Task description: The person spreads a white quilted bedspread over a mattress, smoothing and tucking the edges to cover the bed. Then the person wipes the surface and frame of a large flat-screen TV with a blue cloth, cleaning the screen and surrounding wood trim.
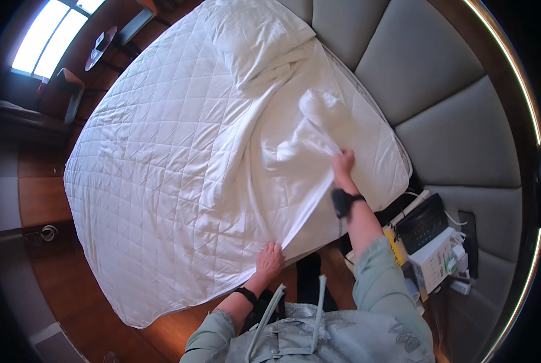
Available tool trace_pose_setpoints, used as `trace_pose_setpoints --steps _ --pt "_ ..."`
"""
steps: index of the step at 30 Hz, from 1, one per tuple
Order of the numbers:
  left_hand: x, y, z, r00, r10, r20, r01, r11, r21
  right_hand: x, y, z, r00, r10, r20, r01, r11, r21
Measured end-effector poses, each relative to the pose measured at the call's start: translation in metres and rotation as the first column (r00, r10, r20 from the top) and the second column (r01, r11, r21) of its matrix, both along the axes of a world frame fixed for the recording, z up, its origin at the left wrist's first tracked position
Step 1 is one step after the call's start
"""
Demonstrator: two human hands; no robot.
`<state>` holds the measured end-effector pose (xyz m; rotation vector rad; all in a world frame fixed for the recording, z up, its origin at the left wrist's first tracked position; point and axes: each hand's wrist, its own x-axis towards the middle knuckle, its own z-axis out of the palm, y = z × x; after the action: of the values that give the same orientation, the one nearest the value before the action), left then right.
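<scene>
White quilted cover (143, 163) spreads over bed; loose white fabric (297, 151) bunches near grey padded headboard (418, 66), beside pillow (255, 39). Right hand (344, 164) closed on fabric edge. Left hand (270, 260) rests at bed's near edge; grip cannot be told. Wooden floor (86, 299); bright window (49, 39). Print on white bedside card (430, 266) illegible.

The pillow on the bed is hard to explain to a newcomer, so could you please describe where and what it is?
Start with the grey padded headboard and the large white bed against it. Follow the headboard to the top of the picture, where the pillow lies. It is plump and unstitched, unlike the flat quilted cover beside it.
</scene>
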<state>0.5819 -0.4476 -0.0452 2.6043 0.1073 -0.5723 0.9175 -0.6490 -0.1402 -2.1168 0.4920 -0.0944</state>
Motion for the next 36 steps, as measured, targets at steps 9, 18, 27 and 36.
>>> trace_pose_setpoints --steps 9,18,27,36 --pt "0.016 0.03 -0.014 0.986 -0.091 -0.136 0.091 0.996 -0.008 0.015 -0.008 0.045 0.998 0.057 -0.038 -0.058 0.998 -0.03" --pt "0.01 0.038 -0.024 0.986 -0.106 -0.128 0.092 0.99 -0.108 0.065 0.043 0.048 0.987 0.139 0.082 -0.136 0.99 -0.047" --pt "0.013 0.037 -0.033 0.963 -0.262 -0.068 0.239 0.941 -0.24 0.062 -0.063 0.031 0.987 -0.134 -0.093 0.156 0.945 0.289" --pt "0.004 -0.001 -0.029 0.805 -0.567 -0.175 0.489 0.802 -0.343 -0.036 -0.216 0.078 0.64 -0.768 -0.02 0.612 0.494 0.618"
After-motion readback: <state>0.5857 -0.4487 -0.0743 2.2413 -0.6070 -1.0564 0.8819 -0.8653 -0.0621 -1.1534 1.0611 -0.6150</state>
